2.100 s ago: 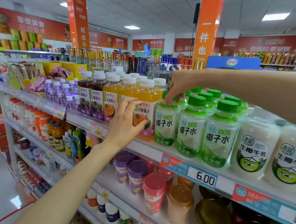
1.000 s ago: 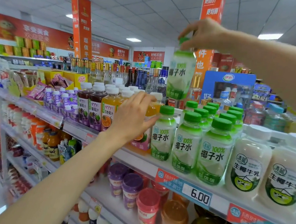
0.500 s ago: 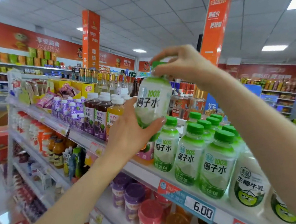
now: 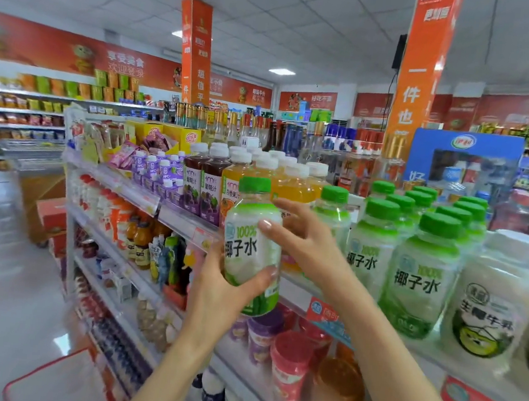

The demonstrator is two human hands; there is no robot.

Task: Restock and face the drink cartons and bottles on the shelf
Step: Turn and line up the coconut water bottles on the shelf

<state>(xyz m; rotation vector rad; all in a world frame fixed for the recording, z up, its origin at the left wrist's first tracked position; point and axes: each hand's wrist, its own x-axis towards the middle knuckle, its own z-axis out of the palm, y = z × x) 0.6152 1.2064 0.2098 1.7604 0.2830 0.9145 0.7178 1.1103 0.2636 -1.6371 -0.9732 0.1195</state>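
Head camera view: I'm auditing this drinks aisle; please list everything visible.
Held coconut water bottle: one, green cap, before the top shelf.
Shelved coconut water bottles: about ten, green caps, top shelf right.
Coconut milk bottles: at least two, white, far right.
Juice bottles: several, purple and orange, white caps, left of the coconut water.
Small cartons: several, purple, further left.
Cups: several, purple, red, orange, under that shelf.
Left hand: grips the held bottle's lower half.
Right hand: holds its upper part, thumb on label.

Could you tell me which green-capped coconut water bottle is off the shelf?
The held bottle, gripped by the left hand and right hand; the other bottles stand in rows on the shelf.
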